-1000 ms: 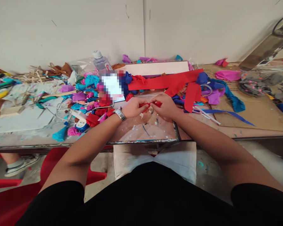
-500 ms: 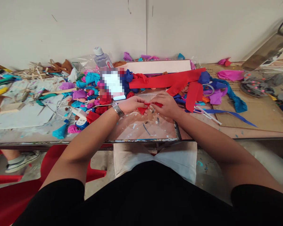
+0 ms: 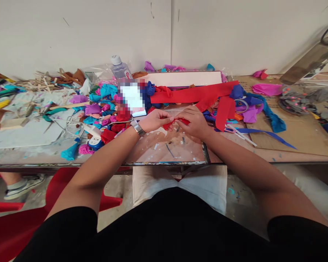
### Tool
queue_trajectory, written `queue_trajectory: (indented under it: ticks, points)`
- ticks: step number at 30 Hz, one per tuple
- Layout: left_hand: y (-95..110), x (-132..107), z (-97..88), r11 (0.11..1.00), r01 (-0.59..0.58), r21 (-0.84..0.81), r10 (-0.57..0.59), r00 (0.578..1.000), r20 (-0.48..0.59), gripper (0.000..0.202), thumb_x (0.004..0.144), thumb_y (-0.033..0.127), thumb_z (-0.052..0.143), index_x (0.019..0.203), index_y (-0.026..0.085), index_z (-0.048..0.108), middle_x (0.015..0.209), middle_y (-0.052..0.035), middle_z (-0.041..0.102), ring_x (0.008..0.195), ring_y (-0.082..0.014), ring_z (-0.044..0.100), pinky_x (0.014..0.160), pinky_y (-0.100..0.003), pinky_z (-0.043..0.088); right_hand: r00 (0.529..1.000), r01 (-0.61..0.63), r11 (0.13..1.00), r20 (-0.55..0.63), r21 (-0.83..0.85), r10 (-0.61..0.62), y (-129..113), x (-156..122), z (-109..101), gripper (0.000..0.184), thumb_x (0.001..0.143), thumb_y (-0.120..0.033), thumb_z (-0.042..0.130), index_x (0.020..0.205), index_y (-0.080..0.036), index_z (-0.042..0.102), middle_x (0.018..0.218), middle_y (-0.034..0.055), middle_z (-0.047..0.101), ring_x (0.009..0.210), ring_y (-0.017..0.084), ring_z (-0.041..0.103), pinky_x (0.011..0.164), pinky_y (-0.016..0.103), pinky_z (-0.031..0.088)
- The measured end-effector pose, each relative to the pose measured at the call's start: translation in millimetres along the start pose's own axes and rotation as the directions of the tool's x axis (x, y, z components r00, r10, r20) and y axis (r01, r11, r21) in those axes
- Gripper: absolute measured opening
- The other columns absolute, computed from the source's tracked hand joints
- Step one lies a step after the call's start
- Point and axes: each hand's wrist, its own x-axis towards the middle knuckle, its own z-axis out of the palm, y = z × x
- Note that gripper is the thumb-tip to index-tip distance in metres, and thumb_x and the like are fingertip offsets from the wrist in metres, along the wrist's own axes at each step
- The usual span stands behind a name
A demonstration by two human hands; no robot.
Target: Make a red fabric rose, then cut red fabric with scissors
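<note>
Between my hands, low over the table, is a small piece of red crepe paper [image 3: 168,126]. My left hand [image 3: 155,121], with a metal watch on its wrist, pinches it from the left. My right hand [image 3: 192,120] grips its other end, fingers curled over it. The fingertips of both hands nearly meet, and part of the piece is hidden under them. Just behind my hands lies a long red crepe paper strip [image 3: 191,94]. To the right are a shorter red strip [image 3: 224,112] and scissors with pink handles [image 3: 231,128].
A partly blurred phone [image 3: 139,112] and a plastic bottle [image 3: 120,68] stand behind my left hand. Crumpled coloured paper and a power strip [image 3: 95,142] lie left. Cardboard [image 3: 265,140], blue strips and a dark tilted bottle [image 3: 303,62] are at right. A red chair [image 3: 57,185] is below left.
Both hands stay in nearly the same place, still on the red paper. The fingertips have shifted slightly along it, and the view has moved a little.
</note>
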Motion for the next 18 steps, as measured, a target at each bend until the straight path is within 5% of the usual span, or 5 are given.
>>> queue_trajectory:
  ticks: [6,12,18]
  points:
    - [-7,1,-3.2,0.944,-0.158,0.288,0.172,0.985,-0.024,0.052,0.097,0.065,0.070,0.094,0.014,0.078,0.080,-0.0093,0.082,0.069,-0.0177,0.077,0.067,-0.027,0.059,0.997,-0.073,0.997,0.011,0.003,0.073,2,-2,3,0.021,0.103,-0.041,0.065,0.095,-0.025,0.076,0.094,0.0069,0.081,0.093,0.028,0.069,0.089,0.045,0.052]
    - [-14,1,-4.4,0.532,-0.332,0.779,0.498,0.867,0.030,0.030,0.108,0.039,0.058,0.100,0.020,0.079,0.085,-0.0036,0.081,0.078,-0.0177,0.075,0.075,-0.028,0.050,0.991,-0.130,0.990,0.029,0.049,0.128,3,-6,7,0.016,0.103,-0.035,0.063,0.098,-0.023,0.072,0.096,0.0081,0.078,0.095,0.029,0.067,0.091,0.045,0.049]
    - [-20,3,-2.1,0.400,-0.364,0.841,0.594,0.802,0.064,0.034,0.111,0.042,0.054,0.107,0.021,0.080,0.094,-0.0063,0.083,0.085,-0.0194,0.077,0.072,-0.029,0.048,0.983,-0.178,0.979,0.073,0.097,0.171,-2,-3,6,0.020,0.105,-0.039,0.057,0.096,-0.023,0.066,0.096,0.0085,0.074,0.096,0.029,0.064,0.092,0.046,0.046]
